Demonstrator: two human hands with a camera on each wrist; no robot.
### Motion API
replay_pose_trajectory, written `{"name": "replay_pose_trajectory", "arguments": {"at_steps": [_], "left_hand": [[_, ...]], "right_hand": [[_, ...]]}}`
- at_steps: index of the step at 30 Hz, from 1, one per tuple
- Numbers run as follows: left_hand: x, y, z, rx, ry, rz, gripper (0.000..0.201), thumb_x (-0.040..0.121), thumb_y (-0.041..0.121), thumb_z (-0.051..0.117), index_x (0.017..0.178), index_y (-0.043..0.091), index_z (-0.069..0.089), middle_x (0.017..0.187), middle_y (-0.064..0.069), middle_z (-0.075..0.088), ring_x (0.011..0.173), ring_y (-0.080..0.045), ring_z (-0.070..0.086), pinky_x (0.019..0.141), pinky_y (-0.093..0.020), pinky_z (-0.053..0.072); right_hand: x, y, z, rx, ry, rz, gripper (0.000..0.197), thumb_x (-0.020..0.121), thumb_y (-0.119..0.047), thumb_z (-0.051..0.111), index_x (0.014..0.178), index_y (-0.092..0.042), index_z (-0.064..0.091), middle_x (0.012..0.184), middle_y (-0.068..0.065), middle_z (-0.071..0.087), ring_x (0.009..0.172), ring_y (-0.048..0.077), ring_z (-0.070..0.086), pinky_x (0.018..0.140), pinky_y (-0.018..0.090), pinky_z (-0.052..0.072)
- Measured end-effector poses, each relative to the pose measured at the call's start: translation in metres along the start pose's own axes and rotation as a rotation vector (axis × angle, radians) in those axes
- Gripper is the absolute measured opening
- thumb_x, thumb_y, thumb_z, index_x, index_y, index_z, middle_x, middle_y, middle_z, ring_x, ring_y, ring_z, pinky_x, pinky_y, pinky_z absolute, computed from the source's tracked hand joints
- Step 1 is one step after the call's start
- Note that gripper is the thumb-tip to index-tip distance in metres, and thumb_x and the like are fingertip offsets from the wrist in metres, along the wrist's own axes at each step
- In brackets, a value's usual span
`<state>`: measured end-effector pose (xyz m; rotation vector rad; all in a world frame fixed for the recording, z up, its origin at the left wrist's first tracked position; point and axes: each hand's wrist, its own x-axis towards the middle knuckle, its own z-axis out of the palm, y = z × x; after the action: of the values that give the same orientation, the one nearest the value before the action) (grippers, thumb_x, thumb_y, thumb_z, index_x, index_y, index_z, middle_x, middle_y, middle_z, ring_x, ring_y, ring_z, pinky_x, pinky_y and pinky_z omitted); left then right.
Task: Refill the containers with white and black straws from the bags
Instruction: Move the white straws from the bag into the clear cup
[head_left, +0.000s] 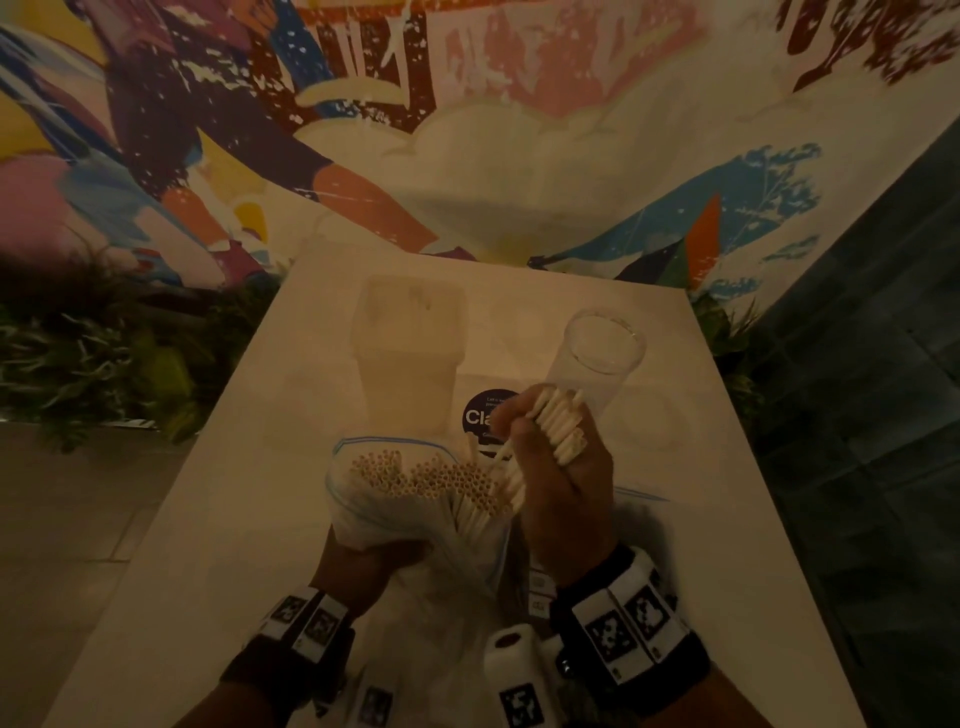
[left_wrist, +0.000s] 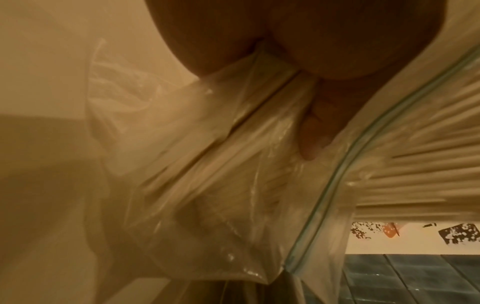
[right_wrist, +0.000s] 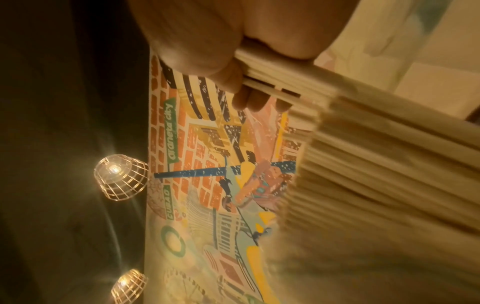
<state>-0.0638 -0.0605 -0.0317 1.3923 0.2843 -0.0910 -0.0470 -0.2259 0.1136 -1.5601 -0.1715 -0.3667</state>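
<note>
A clear zip bag (head_left: 363, 514) full of white straws (head_left: 441, 480) stands open-mouthed near the table's front. My left hand (head_left: 374, 558) grips the bag's lower part; in the left wrist view its fingers (left_wrist: 311, 131) press into the plastic of the bag (left_wrist: 207, 185). My right hand (head_left: 556, 467) holds a bunch of white straws (head_left: 558, 421) just above the bag's right side. The right wrist view shows the fingers (right_wrist: 249, 100) curled round the straw bunch (right_wrist: 298, 78). A clear round container (head_left: 597, 353) stands just beyond the right hand. A frosted square container (head_left: 410, 343) stands at the back left.
The white table (head_left: 234, 519) carries a dark round sticker (head_left: 480, 415) between the containers. Green plants (head_left: 93, 353) line the left edge below a painted mural wall (head_left: 519, 130). Dark tiled floor (head_left: 883, 415) lies to the right. Wire lamps (right_wrist: 120, 176) hang overhead.
</note>
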Motion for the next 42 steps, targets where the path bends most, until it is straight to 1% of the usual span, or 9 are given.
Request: {"name": "replay_pose_trajectory", "arguments": {"at_steps": [6,10,18,20,22,24,28,35,42], "left_hand": [[0.000,0.001,0.001,-0.003,-0.010,0.016,0.093,0.009,0.055,0.092,0.090,0.016,0.069,0.086,0.001,0.075,0.093,-0.028,0.066,0.083,-0.052,0.053],[-0.001,0.001,0.001,-0.019,-0.002,0.008,0.095,0.011,0.052,0.093,0.093,0.010,0.069,0.097,-0.014,0.072,0.096,-0.037,0.065,0.082,-0.057,0.053],[-0.001,0.000,0.001,-0.019,-0.032,0.030,0.090,0.011,0.045,0.094,0.090,0.012,0.069,0.083,0.001,0.076,0.085,-0.023,0.071,0.070,-0.042,0.060],[-0.002,-0.001,0.000,-0.028,-0.020,0.029,0.093,0.008,0.053,0.092,0.089,0.012,0.069,0.082,0.004,0.076,0.081,-0.017,0.071,0.065,-0.033,0.060],[-0.001,-0.003,0.000,-0.033,-0.004,0.035,0.093,0.010,0.053,0.092,0.090,0.012,0.069,0.084,0.003,0.076,0.086,-0.022,0.070,0.070,-0.041,0.059],[-0.002,-0.002,0.002,-0.033,0.000,0.060,0.089,0.013,0.051,0.093,0.090,0.012,0.069,0.085,0.001,0.076,0.088,-0.026,0.069,0.073,-0.047,0.058],[0.002,0.004,0.008,-0.039,0.032,0.136,0.063,0.021,0.034,0.091,0.081,0.027,0.074,0.083,0.010,0.076,0.081,-0.007,0.070,0.066,-0.031,0.060],[0.006,0.004,0.008,0.015,0.066,0.145,0.087,0.027,0.063,0.088,0.098,0.020,0.065,0.101,-0.001,0.069,0.101,-0.026,0.063,0.085,-0.050,0.052],[0.005,0.005,0.007,0.013,0.038,0.111,0.086,0.024,0.054,0.091,0.096,0.016,0.065,0.101,-0.008,0.068,0.102,-0.036,0.062,0.086,-0.056,0.051]], "right_hand": [[0.035,-0.042,-0.026,0.187,-0.037,-0.033,0.012,0.086,-0.001,0.043,0.085,-0.012,0.046,0.075,0.007,0.056,0.073,0.026,0.053,0.070,0.037,0.047],[0.086,-0.059,-0.054,0.232,0.029,-0.196,0.023,0.087,0.010,0.040,0.082,-0.013,0.042,0.067,-0.005,0.060,0.064,0.015,0.054,0.066,0.034,0.047],[0.188,-0.013,-0.088,0.162,0.300,-0.322,0.027,0.083,0.015,0.042,0.075,-0.011,0.041,0.064,0.005,0.052,0.058,0.015,0.053,0.061,0.032,0.045],[0.194,0.007,-0.089,0.144,0.327,-0.287,0.021,0.083,0.015,0.042,0.080,-0.005,0.045,0.066,0.007,0.049,0.058,0.014,0.054,0.061,0.031,0.045],[0.194,0.030,-0.088,0.125,0.315,-0.189,0.012,0.079,0.013,0.045,0.080,0.003,0.050,0.062,0.005,0.051,0.059,0.013,0.054,0.064,0.029,0.047],[0.192,0.055,-0.088,0.113,0.285,-0.104,0.019,0.073,0.012,0.047,0.070,-0.007,0.046,0.057,-0.005,0.057,0.060,0.014,0.056,0.066,0.030,0.048],[0.191,0.091,-0.090,-0.072,0.345,0.048,0.039,0.080,0.019,0.046,0.066,-0.017,0.047,0.057,-0.006,0.064,0.059,0.012,0.059,0.069,0.036,0.051],[0.177,0.098,-0.093,-0.338,0.368,0.219,0.022,0.074,-0.012,0.062,0.075,-0.028,0.048,0.074,0.010,0.067,0.074,0.030,0.066,0.077,0.049,0.055],[0.169,0.092,-0.089,-0.289,0.431,0.169,0.017,0.092,-0.032,0.056,0.078,-0.024,0.052,0.070,0.000,0.065,0.065,0.018,0.063,0.074,0.040,0.055]]}}
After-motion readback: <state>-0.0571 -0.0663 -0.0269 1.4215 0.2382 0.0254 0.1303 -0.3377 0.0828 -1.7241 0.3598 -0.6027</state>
